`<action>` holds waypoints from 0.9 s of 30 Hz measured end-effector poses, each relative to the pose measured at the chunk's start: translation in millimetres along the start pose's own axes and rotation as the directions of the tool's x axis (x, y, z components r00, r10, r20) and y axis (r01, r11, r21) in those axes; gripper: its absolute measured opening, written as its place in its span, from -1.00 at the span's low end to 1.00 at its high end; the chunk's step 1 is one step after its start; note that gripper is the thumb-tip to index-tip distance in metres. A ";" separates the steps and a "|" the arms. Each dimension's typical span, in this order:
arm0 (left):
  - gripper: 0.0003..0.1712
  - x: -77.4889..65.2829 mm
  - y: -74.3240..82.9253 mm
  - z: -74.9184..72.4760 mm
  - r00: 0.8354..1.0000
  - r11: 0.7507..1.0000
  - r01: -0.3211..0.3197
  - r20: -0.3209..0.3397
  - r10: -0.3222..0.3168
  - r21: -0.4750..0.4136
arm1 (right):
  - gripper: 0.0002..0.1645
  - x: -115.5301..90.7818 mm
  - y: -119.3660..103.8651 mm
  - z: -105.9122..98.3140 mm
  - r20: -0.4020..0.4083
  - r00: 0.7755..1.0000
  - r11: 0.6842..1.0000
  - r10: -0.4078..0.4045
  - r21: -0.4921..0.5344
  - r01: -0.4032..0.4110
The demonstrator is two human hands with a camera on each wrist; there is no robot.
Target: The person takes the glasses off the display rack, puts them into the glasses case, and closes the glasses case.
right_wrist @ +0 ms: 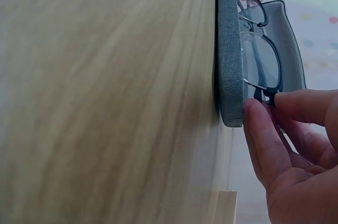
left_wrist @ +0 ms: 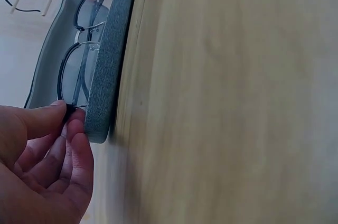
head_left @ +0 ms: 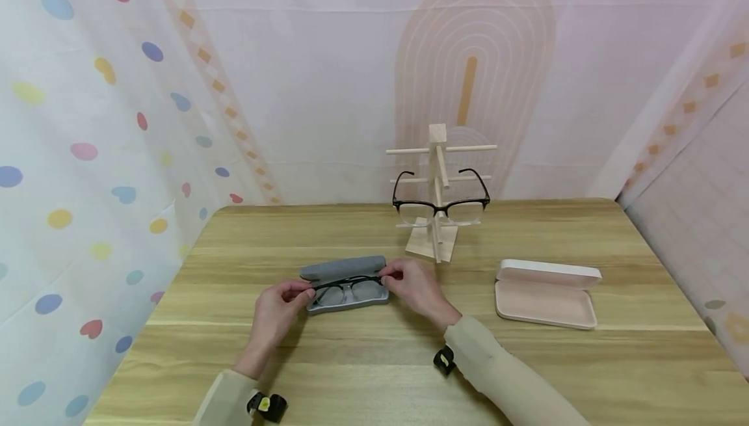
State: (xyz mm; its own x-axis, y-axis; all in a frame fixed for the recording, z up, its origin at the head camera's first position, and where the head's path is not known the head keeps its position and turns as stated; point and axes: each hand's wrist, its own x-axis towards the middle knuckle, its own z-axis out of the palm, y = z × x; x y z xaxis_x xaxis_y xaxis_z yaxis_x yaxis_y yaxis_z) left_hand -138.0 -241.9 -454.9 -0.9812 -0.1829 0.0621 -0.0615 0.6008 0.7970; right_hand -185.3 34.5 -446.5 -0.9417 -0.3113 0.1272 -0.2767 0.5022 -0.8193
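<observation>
A pair of dark-rimmed eyeglasses with folded temples lies in or just over the lower half of an open grey glasses case. My left hand pinches the left end of the frame between thumb and fingers. At the other end my right hand pinches the opposite corner. In the left wrist view the lenses stand partly above the wall of the case. The right wrist view has the thumb and fingers on the frame's hinge corner, beside the case.
Behind the case stands a wooden display rack with several pegs, holding black-framed glasses. An open white case with a pinkish lining sits on the right of the wooden table. Patterned curtains hang behind and at the sides.
</observation>
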 end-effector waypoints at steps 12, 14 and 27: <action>-0.84 6.9 -4.3 -4.4 0.999 0.999 0.004 0.049 -0.007 0.050 | -0.85 0.1 2.4 1.3 0.028 0.999 0.999 -0.038 -0.016 0.038; -0.84 7.8 -4.8 -4.5 0.999 0.998 0.003 0.047 -0.006 0.062 | -0.84 -0.1 3.6 2.0 0.034 0.999 0.999 -0.042 -0.021 0.043; -0.85 10.6 -6.8 -5.3 0.999 0.994 -0.022 0.037 0.018 0.105 | -0.91 0.6 3.1 6.6 0.026 1.000 0.995 -0.017 -0.097 0.019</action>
State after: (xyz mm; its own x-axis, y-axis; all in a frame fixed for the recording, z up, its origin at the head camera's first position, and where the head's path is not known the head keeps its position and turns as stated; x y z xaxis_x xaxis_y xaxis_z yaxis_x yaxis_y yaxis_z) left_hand -147.0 -252.0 -456.5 -0.9881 -0.1436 0.0543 -0.0593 0.6831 0.7279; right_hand -185.4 30.5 -452.6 -0.9317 -0.3404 0.1267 -0.3121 0.5718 -0.7587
